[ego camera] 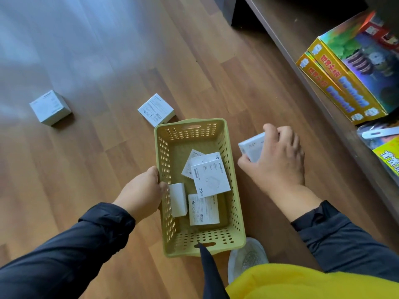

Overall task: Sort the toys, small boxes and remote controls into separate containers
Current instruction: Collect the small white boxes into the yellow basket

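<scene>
A yellow-green perforated basket (235, 203) stands on the wooden floor in front of me with several small white boxes (210, 176) inside. My left hand (141, 192) grips the basket's left rim. Just right of the basket, my right hand (278, 160) holds another small white box (251, 146) above the floor. Two more small white boxes lie on the floor: one (155, 110) just beyond the basket's far left corner, the other (50, 107) far to the left.
A low dark wooden shelf (287, 37) runs along the right side, carrying colourful toy boxes (345, 67) and more packaged items (386, 147) at the right edge. My white shoe (246, 257) sits just behind the basket. Bare floor stretches to the left.
</scene>
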A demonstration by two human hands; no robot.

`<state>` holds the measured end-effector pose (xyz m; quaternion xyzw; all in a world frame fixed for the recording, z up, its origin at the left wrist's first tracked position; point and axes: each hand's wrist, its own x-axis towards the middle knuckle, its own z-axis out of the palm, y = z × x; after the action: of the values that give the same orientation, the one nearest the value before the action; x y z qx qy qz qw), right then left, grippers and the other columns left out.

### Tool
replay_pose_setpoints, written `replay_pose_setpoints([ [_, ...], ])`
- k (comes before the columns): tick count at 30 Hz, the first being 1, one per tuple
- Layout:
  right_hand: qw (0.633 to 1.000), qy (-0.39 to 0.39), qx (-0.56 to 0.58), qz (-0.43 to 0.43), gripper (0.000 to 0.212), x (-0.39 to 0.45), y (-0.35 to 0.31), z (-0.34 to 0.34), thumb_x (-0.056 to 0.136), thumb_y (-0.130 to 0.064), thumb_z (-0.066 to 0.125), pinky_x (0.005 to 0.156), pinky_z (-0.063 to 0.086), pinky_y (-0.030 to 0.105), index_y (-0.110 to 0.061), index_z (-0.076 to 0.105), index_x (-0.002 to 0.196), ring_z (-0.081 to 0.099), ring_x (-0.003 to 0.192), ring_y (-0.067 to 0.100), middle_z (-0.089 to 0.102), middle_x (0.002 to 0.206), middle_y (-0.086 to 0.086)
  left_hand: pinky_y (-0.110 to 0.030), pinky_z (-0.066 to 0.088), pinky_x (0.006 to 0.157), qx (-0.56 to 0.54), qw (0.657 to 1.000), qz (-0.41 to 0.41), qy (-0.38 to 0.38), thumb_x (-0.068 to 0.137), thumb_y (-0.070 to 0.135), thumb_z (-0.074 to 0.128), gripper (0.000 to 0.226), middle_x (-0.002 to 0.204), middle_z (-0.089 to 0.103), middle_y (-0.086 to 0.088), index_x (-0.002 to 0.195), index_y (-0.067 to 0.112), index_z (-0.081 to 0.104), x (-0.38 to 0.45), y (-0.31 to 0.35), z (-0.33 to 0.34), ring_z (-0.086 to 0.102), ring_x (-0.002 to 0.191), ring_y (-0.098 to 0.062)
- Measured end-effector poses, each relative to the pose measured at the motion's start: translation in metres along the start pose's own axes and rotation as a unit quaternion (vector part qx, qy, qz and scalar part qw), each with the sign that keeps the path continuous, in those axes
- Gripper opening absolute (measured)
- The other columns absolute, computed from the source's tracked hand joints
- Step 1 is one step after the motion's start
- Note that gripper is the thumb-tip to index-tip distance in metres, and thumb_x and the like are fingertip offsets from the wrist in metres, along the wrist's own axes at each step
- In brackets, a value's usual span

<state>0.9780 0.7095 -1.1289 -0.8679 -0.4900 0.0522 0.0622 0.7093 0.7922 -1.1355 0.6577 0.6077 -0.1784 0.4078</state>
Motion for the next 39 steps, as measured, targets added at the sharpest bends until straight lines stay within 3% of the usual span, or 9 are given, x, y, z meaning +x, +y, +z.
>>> replay_pose_setpoints([
  [3,0.996,0.002,0.076,-0.052,0.074,0.001,-0.033,-0.014,0.069,-0.065,0.052,0.078,0.042,0.039,-0.018,0.043,0.125,0.044,0.099,0.024,0.043,0.109,0.005,-0.043,0.062,0.077,0.004,1.0,0.004,-0.01,0.101,0.03,0.045,0.008,0.09,0.069,0.002,0.104,0.024,0.05,-0.001,-0.001,-0.001,0.072,0.075,-0.02],
  [8,0.979,-0.126,0.061,-0.15,0.105,-0.006,-0.081,-0.008,0.071,-0.083,0.045,0.103,0.035,0.042,-0.017,0.024,0.151,0.038,0.123,0.025,0.04,0.134,0.004,-0.043,0.062,0.077,-0.001,1.0,0.008,-0.017,0.101,0.031,0.046,0.007,0.09,0.069,0.004,0.105,0.026,0.051,-0.002,-0.001,-0.002,0.072,0.076,-0.019],
  [10,0.974,-0.144,0.053,-0.166,0.107,-0.004,-0.09,-0.002,0.074,-0.085,0.04,0.106,0.031,0.042,-0.016,0.018,0.153,0.034,0.129,0.025,0.037,0.142,0.004,-0.042,0.063,0.075,-0.014,1.0,0.007,-0.025,0.101,0.03,0.047,0.007,0.09,0.069,0.003,0.106,0.028,0.051,-0.004,-0.003,-0.003,0.073,0.074,-0.019],
  [12,0.972,-0.137,0.047,-0.183,0.095,-0.001,-0.095,0.004,0.079,-0.082,0.035,0.102,0.033,0.042,-0.018,0.029,0.149,0.035,0.127,0.024,0.04,0.142,0.003,-0.042,0.063,0.071,-0.028,0.999,0.003,-0.036,0.101,0.029,0.046,0.01,0.089,0.071,0.0,0.109,0.027,0.052,-0.006,-0.008,-0.005,0.074,0.071,-0.02],
  [15,0.973,-0.122,0.042,-0.193,0.067,0.001,-0.093,0.011,0.084,-0.067,0.045,0.099,0.034,0.042,-0.022,0.048,0.134,0.038,0.123,0.022,0.046,0.135,-0.001,-0.042,0.064,0.066,-0.044,0.998,-0.009,-0.043,0.102,0.027,0.045,0.01,0.09,0.072,-0.001,0.108,0.026,0.053,-0.008,-0.015,-0.01,0.075,0.068,-0.021],
  [19,0.966,-0.143,0.071,-0.204,0.049,-0.003,-0.099,0.02,0.088,-0.047,0.055,0.101,0.036,0.039,-0.022,0.053,0.129,0.035,0.126,0.02,0.049,0.13,-0.003,-0.039,0.064,0.064,-0.071,0.996,-0.032,-0.045,0.101,0.024,0.045,0.01,0.09,0.073,0.0,0.102,0.027,0.054,-0.008,-0.032,-0.024,0.075,0.067,-0.018],
  [31,0.916,-0.248,0.13,-0.287,0.043,0.008,-0.177,0.029,0.092,-0.031,0.053,0.105,0.039,0.039,-0.019,0.046,0.133,0.034,0.125,0.021,0.049,0.128,0.001,-0.043,0.065,0.067,-0.181,0.977,-0.101,-0.046,0.103,0.013,0.049,0.011,0.096,0.075,-0.011,0.11,0.017,0.056,-0.003,-0.083,-0.078,0.078,0.073,-0.024],
  [39,0.889,-0.237,0.075,-0.384,0.036,0.022,-0.212,0.034,0.093,-0.028,0.053,0.102,0.042,0.036,-0.019,0.052,0.128,0.041,0.116,0.017,0.052,0.122,-0.002,-0.039,0.064,0.061,-0.235,0.965,-0.115,-0.027,0.102,0.009,0.05,0.01,0.09,0.077,-0.013,0.107,0.012,0.058,0.009,-0.122,-0.101,0.077,0.069,-0.026],
])
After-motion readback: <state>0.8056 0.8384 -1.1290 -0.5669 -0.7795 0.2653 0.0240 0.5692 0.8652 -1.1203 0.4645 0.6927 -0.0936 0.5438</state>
